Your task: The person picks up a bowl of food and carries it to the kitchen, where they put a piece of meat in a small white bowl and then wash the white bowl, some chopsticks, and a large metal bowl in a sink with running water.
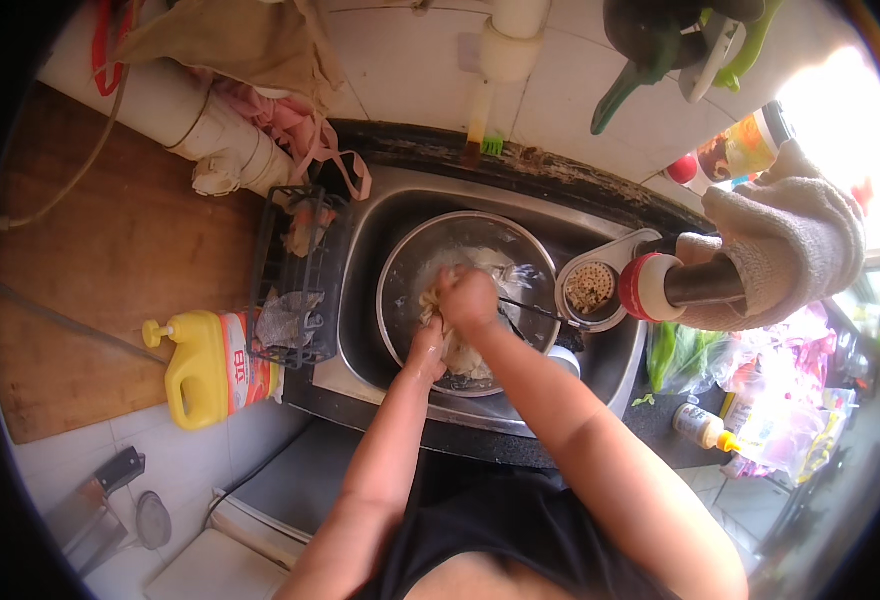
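Observation:
A round metal basin (393,330) stands in the stainless steel sink (357,225), with water and a pale, wet, cloth-like material (464,358) in it. My right hand (470,297) is closed in a fist around a bunched part of this material, above the basin's middle. Just below and to the left, my left hand (429,346) grips the same bunch, its thumb pointing up. Both hands look wet, and the right one is slightly blurred. More of the pale material lies in the water behind and beneath my hands; their grip hides part of it.
Right of the basin sits a strainer (591,291) holding scraps, near a faucet (710,282) wrapped in a towel (792,232). Left of the sink are a black wire rack (297,255) and a yellow pump jug (192,371). A squeeze bottle (702,427) lies on the right counter. Knives (110,480) hang lower left.

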Demonstrator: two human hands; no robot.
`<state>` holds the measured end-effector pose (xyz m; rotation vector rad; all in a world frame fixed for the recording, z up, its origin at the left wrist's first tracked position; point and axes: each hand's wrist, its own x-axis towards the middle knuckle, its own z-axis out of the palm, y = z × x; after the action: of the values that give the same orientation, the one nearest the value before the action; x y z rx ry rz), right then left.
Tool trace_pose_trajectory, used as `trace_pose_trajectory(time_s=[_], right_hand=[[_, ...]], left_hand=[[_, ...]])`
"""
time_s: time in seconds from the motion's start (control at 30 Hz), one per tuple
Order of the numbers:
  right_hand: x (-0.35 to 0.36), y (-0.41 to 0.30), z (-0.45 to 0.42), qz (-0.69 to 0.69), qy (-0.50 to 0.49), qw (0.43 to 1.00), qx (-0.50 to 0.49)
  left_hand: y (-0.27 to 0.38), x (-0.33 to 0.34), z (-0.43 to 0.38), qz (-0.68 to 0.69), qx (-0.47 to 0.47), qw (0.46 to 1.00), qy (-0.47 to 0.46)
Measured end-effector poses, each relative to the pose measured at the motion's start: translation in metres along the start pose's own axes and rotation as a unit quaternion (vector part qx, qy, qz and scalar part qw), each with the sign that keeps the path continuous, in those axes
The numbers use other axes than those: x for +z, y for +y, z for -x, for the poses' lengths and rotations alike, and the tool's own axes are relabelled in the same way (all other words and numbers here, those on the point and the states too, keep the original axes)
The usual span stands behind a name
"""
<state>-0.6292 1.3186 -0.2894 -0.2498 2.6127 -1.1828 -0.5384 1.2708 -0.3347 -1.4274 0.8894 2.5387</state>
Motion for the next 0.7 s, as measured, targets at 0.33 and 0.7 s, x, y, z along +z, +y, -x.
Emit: trace_pose_trajectory(time_s=[0.33, 0.7], right_hand=[[-0.009, 0.069, 0.062, 0.174, -0.107, 0.938, -0.281], [-0.019, -0.017, 0.062, -0.105, -0.156, 0.966, -0.178]], left_hand=[[-0.011, -0.035, -0.001, -0.213, 0.162, 0.962, 0.055], [0.032, -0.042, -0.059, 0.119, -0.111, 0.976, -0.147]])
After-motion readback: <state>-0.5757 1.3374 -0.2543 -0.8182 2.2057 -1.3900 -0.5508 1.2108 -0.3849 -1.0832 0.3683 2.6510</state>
